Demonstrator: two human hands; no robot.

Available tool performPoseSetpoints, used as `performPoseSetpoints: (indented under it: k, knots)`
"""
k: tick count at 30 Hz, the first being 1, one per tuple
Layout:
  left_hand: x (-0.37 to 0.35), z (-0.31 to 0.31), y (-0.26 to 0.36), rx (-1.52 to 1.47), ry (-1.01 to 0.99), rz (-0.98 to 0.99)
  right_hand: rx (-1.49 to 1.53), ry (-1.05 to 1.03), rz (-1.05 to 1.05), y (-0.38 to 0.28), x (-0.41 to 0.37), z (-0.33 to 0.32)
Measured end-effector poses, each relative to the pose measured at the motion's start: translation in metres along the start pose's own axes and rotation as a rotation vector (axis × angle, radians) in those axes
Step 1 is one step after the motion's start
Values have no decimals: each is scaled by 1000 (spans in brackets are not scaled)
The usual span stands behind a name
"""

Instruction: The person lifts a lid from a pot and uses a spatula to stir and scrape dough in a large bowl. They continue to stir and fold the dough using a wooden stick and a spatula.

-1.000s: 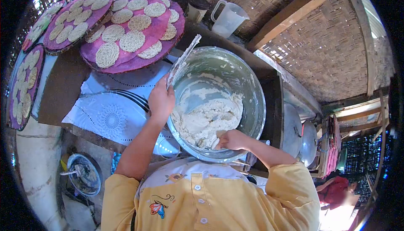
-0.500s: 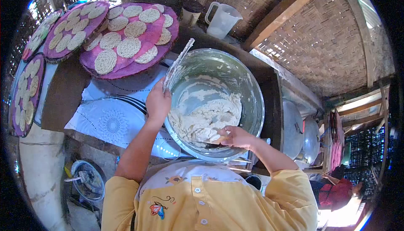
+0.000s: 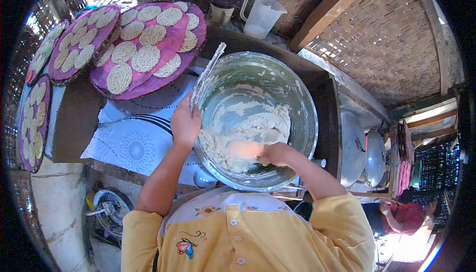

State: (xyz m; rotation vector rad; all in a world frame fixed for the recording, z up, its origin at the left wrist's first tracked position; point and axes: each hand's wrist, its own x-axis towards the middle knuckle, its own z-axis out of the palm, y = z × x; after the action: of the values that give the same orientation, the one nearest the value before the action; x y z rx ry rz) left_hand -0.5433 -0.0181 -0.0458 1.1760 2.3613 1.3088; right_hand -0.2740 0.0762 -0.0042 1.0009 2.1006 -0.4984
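Well, your left hand [image 3: 186, 124] clasps a caked stick [image 3: 208, 75] beside the basin [image 3: 301, 101], your right hand [image 3: 277, 154] a blurred orange tool [image 3: 243, 149].

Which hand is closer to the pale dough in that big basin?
The right. The right hand is down inside the basin, at the dough's near edge; the left hand is outside, by the basin's left rim.

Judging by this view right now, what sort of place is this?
Probably a small, rustic kitchen or food workshop: a basin holds pale dough, purple trays carry pale flat rounds, and a woven wall stands behind.
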Motion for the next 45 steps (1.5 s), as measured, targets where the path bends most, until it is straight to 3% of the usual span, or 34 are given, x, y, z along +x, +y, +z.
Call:
performPoseSetpoints:
  k: [6, 11, 14, 16, 18, 20, 26, 29, 32, 35, 37, 41, 43, 45]
  knots:
    - [-1, -3, 0, 25, -24, 1, -125, 64, 196, 40, 57, 2]
    - [-1, -2, -1, 22, 0, 0, -217, 28, 167, 19, -11, -58]
    - [-2, -2, 1, 17, 9, -3, -235, -37, 48, 14, -50, -64]
    - [-2, -1, 0, 21, 13, -8, -119, 25, 25, -15, -66, -49]
    - [-1, 1, 0, 30, 7, -12, -204, -21, 41, -39, -33, -6]
    - [-3, 2, -2, 24, 13, 12, -150, 119, 39, -28, 4, 14]
    - [-2, -1, -3, 17, 1, 67, -221, 265, 190, 40, 73, 6]
    - [-2, -5, 2, 22, 7, 45, -171, -42, 230, 15, 22, -63]
    - [-3, -7, 7, 39, -6, -17, -184, -122, 140, 18, -15, -84]
    - [-3, -3, 5, 15, -2, -11, 50, 74, 4, 3, -29, -68]
    - [-1, -2, 3, -16, -4, 6, 29, 100, -89, -13, 6, -28]
    - [1, -5, 1, 21, -17, 27, -35, 123, 108, 7, 51, 15]
    - [-2, -6, 4, 48, -29, 5, -114, 73, 236, 22, 40, -16]
    - [-1, -5, 3, 24, -7, 41, -182, 114, 212, 20, 8, -43]
